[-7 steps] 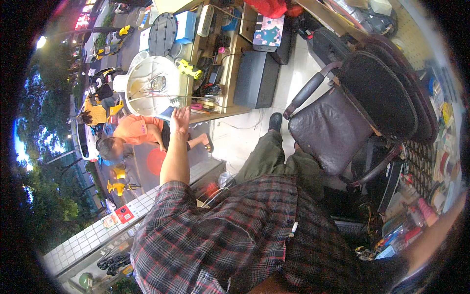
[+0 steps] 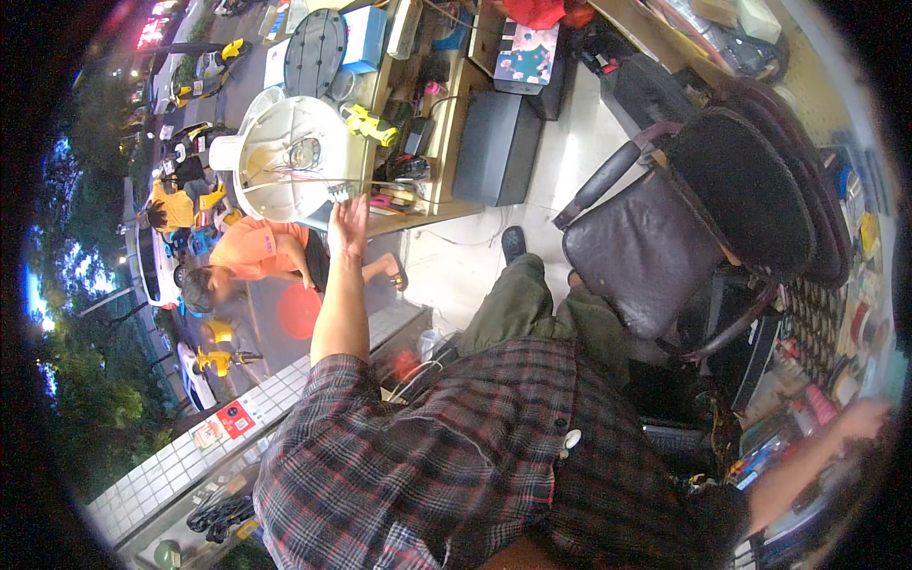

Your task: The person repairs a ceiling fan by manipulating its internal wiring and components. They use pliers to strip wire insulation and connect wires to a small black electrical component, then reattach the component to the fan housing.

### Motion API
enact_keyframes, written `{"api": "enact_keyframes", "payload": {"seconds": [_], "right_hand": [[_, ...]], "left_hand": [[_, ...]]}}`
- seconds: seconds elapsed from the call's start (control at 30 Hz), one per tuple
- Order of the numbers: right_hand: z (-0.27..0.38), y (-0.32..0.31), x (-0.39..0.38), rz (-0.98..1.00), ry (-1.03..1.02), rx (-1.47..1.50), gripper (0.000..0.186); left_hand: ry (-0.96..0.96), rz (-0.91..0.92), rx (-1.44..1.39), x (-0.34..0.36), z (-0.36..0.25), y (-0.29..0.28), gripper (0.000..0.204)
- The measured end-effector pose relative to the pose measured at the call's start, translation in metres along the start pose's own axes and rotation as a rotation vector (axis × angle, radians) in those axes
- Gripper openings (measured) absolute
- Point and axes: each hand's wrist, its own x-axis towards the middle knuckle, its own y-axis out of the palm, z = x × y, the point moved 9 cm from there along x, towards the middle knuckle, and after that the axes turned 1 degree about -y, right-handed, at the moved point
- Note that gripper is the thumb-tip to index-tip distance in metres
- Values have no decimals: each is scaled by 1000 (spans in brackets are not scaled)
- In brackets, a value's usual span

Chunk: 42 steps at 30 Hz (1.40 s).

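My left hand (image 2: 350, 226) reaches out to the bench edge, palm turned toward me and fingers stretched out. Its fingertips are right beside a small terminal block (image 2: 339, 192) with thin wires; whether they touch it I cannot tell. Beyond lies an upturned round white appliance housing (image 2: 252, 176), with wires and a round metal part exposed inside. A yellow-green tool (image 2: 370, 125) rests against the housing's right side. Over on the far right, my right hand (image 2: 863, 419) is at the cluttered shelf near a pink thread spool (image 2: 819, 404); blur and the picture's rim hide its fingers.
A dark office chair (image 2: 627, 247) stands right of my legs. Dark grey box (image 2: 499, 147) sits beside the bench (image 2: 418, 220). A black round plate (image 2: 316, 57) lies behind the housing. A person in an orange shirt (image 2: 256, 249) is outside, past the tiled ledge (image 2: 171, 456).
My right hand has come into view at the right, higher along the shelf. My left hand stays by the housing. My foot has shifted slightly left.
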Motion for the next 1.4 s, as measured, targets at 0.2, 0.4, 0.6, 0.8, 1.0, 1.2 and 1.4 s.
{"api": "enact_keyframes", "payload": {"seconds": [0.2,0.4,0.6,0.8,1.0,1.2,1.4], "right_hand": [[238,-223,-168,100,-146,903,39],[471,-457,-370,807,-646,2110,32],[591,-606,-503,1927,-963,2226,28],[670,-663,-577,1034,-1614,1393,29],[715,-685,-621,708,-1722,862,30],[719,-692,-646,574,-1754,694,28],[724,-691,-656,505,-1729,705,27]], "left_hand": [[32,5,-13,-1,0,3,53],[-27,140,-95,21,3,13,37],[-75,319,-121,20,-5,22,27],[-27,321,-89,4,-19,34,20],[89,297,-77,11,-20,23,24],[66,265,-46,12,-17,18,39],[79,324,-106,15,-13,13,37]]}}
